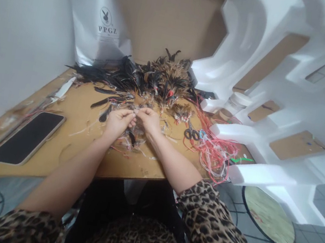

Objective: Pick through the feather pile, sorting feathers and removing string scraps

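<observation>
Over the middle of the table, my left hand (120, 121) and my right hand (148, 120) meet, thumbs and fingertips pinched close together. Whatever sits between the fingertips is too small to make out; brownish feather wisps (144, 105) show just beyond them. Beneath and around both hands lie loose feather scraps (131, 138) and thin strands. A few single black feathers (113, 99) rest left of my hands. Behind them rises a heap of black feathers (117, 74) and brown feather bunches (172, 76), with one small brown bunch (182, 112) at the right.
Black-handled scissors (191, 134) lie right of my hands, beside tangled pink and red strings (215, 154). A phone (28, 137) lies at the left on the table (81, 168). A silver bag (95, 20) stands behind. Large white foam pieces (252, 175) crowd the right side.
</observation>
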Tool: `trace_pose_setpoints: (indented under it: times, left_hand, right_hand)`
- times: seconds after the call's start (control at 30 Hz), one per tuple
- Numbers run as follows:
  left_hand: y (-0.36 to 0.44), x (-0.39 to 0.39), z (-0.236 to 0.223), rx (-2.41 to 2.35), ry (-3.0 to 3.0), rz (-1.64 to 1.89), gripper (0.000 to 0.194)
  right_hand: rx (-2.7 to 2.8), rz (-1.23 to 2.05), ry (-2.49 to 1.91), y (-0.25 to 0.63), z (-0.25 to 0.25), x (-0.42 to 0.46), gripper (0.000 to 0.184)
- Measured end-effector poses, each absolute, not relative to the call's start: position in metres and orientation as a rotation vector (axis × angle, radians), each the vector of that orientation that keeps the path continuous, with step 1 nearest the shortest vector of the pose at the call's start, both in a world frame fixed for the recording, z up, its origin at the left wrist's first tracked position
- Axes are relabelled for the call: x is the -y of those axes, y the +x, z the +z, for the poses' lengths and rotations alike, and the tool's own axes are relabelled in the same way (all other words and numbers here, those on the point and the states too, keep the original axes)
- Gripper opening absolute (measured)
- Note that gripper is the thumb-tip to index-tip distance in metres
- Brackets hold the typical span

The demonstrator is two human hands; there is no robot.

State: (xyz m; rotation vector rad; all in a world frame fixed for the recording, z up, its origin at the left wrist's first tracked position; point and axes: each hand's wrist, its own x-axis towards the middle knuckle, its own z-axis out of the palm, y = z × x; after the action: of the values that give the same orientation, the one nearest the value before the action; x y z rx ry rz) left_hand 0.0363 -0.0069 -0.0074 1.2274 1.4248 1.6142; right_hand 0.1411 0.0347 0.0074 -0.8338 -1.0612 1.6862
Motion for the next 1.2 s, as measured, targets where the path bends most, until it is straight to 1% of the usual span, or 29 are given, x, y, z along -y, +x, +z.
trace_pose_setpoints:
  times: [0.2, 0.33, 0.4, 0.6, 0.7, 0.83, 1.03, 1.2]
  left_hand:
    - [0.038, 0.011, -0.001, -1.272, 1.242, 1.625, 0.026]
    - [0.034, 0.012, -0.002, -1.327, 1.241, 1.624, 0.029]
    - [0.031, 0.011, -0.003, -1.405, 1.261, 1.619, 0.028]
    - [0.022, 0.01, 0.002, -1.519, 1.285, 1.614, 0.019]
    - [0.019, 0.01, 0.002, -1.471, 1.197, 1.595, 0.017]
    - [0.014, 0.008, 0.0, -1.287, 1.11, 1.556, 0.018]
    - [0.021, 0.01, 0.003, -1.156, 1.131, 1.671, 0.014]
    - [0.026, 0.012, 0.005, -1.086, 1.135, 1.633, 0.012]
  right_hand:
    - [0.934, 1.979, -0.659, 0.151, 0.01, -0.042, 0.03]
    - [1.007, 2.145, -0.56, 0.157, 0.01, -0.047, 0.033]
    - [1.056, 2.143, -0.591, 0.159, 0.011, -0.048, 0.033]
    - [1.208, 1.981, -0.758, 0.164, 0.014, -0.049, 0.036]
    - [1.28, 1.96, -0.817, 0.166, 0.015, -0.05, 0.037]
    - [1.345, 1.912, -0.904, 0.165, 0.016, -0.048, 0.035]
    - [1.344, 1.974, -0.942, 0.16, 0.014, -0.047, 0.038]
    - [1.294, 2.081, -0.839, 0.161, 0.013, -0.048, 0.031]
